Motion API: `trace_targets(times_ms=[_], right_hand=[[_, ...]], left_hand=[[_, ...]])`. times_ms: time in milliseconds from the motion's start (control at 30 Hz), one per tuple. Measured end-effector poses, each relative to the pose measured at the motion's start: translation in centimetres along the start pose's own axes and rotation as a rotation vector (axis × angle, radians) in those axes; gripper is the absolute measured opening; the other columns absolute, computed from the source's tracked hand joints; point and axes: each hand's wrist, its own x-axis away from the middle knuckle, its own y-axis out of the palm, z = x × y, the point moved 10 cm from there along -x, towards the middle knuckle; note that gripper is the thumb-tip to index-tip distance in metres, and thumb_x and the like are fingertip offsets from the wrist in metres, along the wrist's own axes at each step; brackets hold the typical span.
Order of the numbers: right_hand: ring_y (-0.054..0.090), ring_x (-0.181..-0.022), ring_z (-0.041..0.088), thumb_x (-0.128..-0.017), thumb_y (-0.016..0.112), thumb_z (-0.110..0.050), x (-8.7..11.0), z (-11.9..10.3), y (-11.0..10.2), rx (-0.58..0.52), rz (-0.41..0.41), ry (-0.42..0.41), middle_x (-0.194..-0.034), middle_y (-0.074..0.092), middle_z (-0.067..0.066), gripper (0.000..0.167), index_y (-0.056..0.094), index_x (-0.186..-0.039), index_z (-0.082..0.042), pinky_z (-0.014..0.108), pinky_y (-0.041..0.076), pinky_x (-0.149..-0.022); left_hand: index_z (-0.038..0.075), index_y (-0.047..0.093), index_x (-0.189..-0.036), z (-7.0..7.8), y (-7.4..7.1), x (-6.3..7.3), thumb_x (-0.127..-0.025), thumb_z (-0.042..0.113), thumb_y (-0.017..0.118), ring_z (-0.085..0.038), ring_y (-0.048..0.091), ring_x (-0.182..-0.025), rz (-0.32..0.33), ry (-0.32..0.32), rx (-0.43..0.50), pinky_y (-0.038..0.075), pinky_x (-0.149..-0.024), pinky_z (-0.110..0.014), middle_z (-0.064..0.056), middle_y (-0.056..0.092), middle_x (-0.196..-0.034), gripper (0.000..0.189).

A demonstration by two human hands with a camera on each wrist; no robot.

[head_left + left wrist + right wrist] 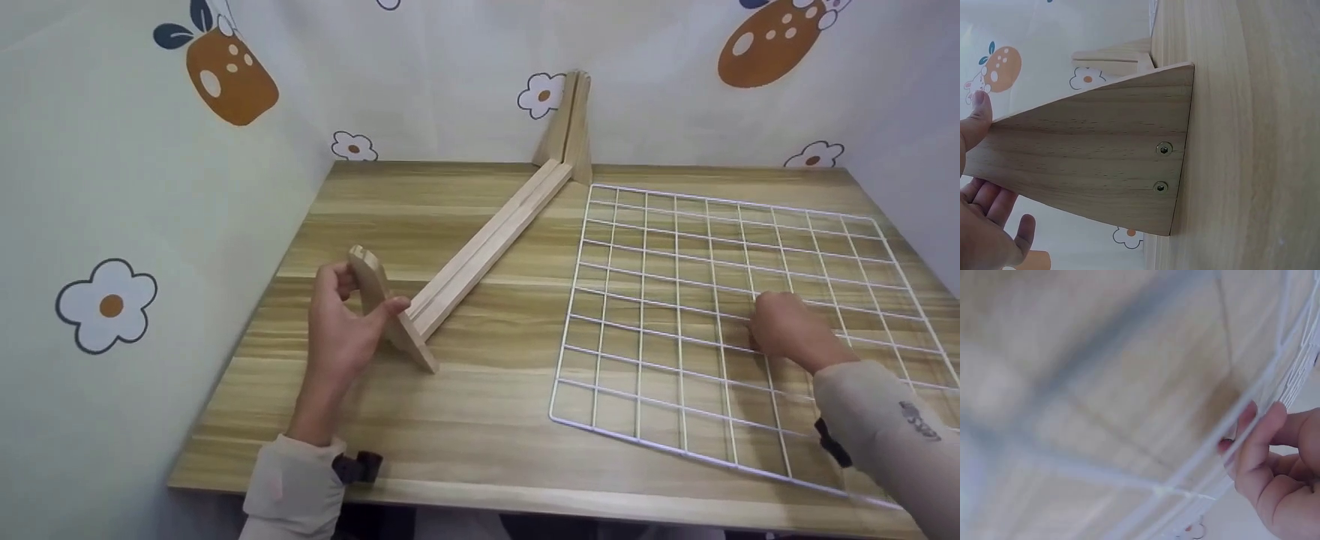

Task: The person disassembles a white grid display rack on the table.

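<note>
A wooden stand has a long double-rail crossbar [491,236] running diagonally between two upright end boards. My left hand [341,334] grips the near end board [1100,152], its thumb on one edge and its fingers round the other. Two hex-socket screws [1164,148] sit in that board's outer face, close to its base. The far end board [556,139], with a groove down its edge, stands at the back of the table. On the right, a white wire grid panel [572,315] spreads over the tabletop. My right hand [791,326] pinches a wire near its middle.
The wood-grain table [480,420] has its front edge near me; the grid's near right corner overlaps that edge in the head view. Patterned fabric walls [435,90] with flowers and oranges enclose the left, back and right sides.
</note>
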Motion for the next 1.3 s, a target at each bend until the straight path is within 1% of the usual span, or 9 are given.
trace_targets(times_ms=[167,267,533,733,900,1033,1133,1200,1300], right_hand=[[0.051,-0.058,0.027,-0.080,0.047,0.009,-0.2,-1.2,-0.1,0.086,0.034,-0.114,-0.068,0.054,0.016,0.015,0.054,-0.070,0.002,0.040,0.045,-0.048],[0.053,-0.061,0.030,-0.080,0.050,0.009,-0.3,-1.3,-0.3,0.100,0.055,-0.136,-0.071,0.055,0.019,0.010,0.056,-0.073,0.005,0.046,0.048,-0.051],[0.050,-0.061,0.030,-0.081,0.049,0.011,-0.2,-0.9,-0.2,0.103,0.092,-0.117,-0.075,0.051,0.026,0.010,0.058,-0.079,0.011,0.042,0.045,-0.049],[0.049,-0.058,0.030,-0.076,0.048,0.014,-0.2,-0.8,-0.6,0.104,0.169,-0.146,-0.072,0.051,0.027,0.009,0.056,-0.073,0.013,0.046,0.047,-0.048],[0.050,-0.057,0.030,-0.075,0.047,0.014,-0.5,-0.9,-0.6,0.098,0.234,-0.173,-0.068,0.049,0.026,0.008,0.053,-0.072,0.015,0.049,0.049,-0.048],[0.050,-0.059,0.032,-0.076,0.048,0.012,-0.9,-0.8,-0.1,0.081,0.227,-0.150,-0.070,0.049,0.027,0.006,0.053,-0.074,0.015,0.050,0.049,-0.049],[0.051,-0.059,0.032,-0.078,0.048,0.011,-1.3,-0.8,0.0,0.089,0.214,-0.140,-0.072,0.050,0.028,0.007,0.053,-0.076,0.016,0.050,0.050,-0.050],[0.051,-0.059,0.031,-0.081,0.048,0.011,-1.6,-1.0,-0.1,0.099,0.211,-0.148,-0.072,0.050,0.028,0.009,0.053,-0.078,0.018,0.048,0.050,-0.050],[0.053,-0.060,0.031,-0.084,0.048,0.010,-1.9,-1.3,-0.2,0.097,0.204,-0.159,-0.073,0.051,0.028,0.011,0.054,-0.082,0.019,0.048,0.051,-0.052]], left_hand=[[-0.003,0.045,-0.123,-0.1,0.0,0.3,-0.071,0.029,0.089,-0.025,0.048,-0.110,-0.004,0.008,-0.010,0.037,-0.103,-0.040,-0.014,0.053,-0.114,0.075],[-0.002,0.044,-0.123,-0.2,0.0,0.4,-0.072,0.030,0.088,-0.025,0.048,-0.111,-0.006,-0.006,-0.015,0.037,-0.103,-0.038,-0.014,0.053,-0.115,0.075],[-0.001,0.045,-0.125,-0.1,0.4,0.1,-0.072,0.030,0.088,-0.025,0.049,-0.114,-0.010,-0.004,0.007,0.038,-0.105,-0.040,-0.013,0.055,-0.118,0.075],[0.000,0.045,-0.130,-0.1,1.1,-0.5,-0.074,0.026,0.087,-0.025,0.049,-0.116,-0.006,0.026,0.015,0.040,-0.104,-0.043,-0.014,0.054,-0.123,0.074],[0.004,0.044,-0.131,-0.4,1.6,-1.3,-0.075,0.037,0.085,-0.025,0.046,-0.118,-0.020,0.004,0.012,0.039,-0.105,-0.045,-0.011,0.051,-0.126,0.077],[0.003,0.041,-0.134,-0.7,1.6,-1.8,-0.076,0.037,0.085,-0.026,0.044,-0.121,-0.035,0.007,0.010,0.037,-0.106,-0.046,-0.012,0.049,-0.130,0.080],[0.001,0.039,-0.136,-0.5,0.8,-1.5,-0.078,0.033,0.086,-0.025,0.041,-0.122,0.017,0.040,0.006,0.036,-0.105,-0.044,-0.014,0.045,-0.131,0.081],[-0.002,0.040,-0.134,0.3,-0.3,-1.0,-0.081,0.029,0.083,-0.025,0.041,-0.119,0.108,0.106,0.008,0.035,-0.102,-0.041,-0.016,0.044,-0.127,0.074],[-0.006,0.048,-0.124,2.8,-1.7,0.3,-0.084,0.020,0.073,-0.026,0.043,-0.112,0.273,0.284,0.003,0.033,-0.099,-0.038,-0.019,0.049,-0.116,0.053]])
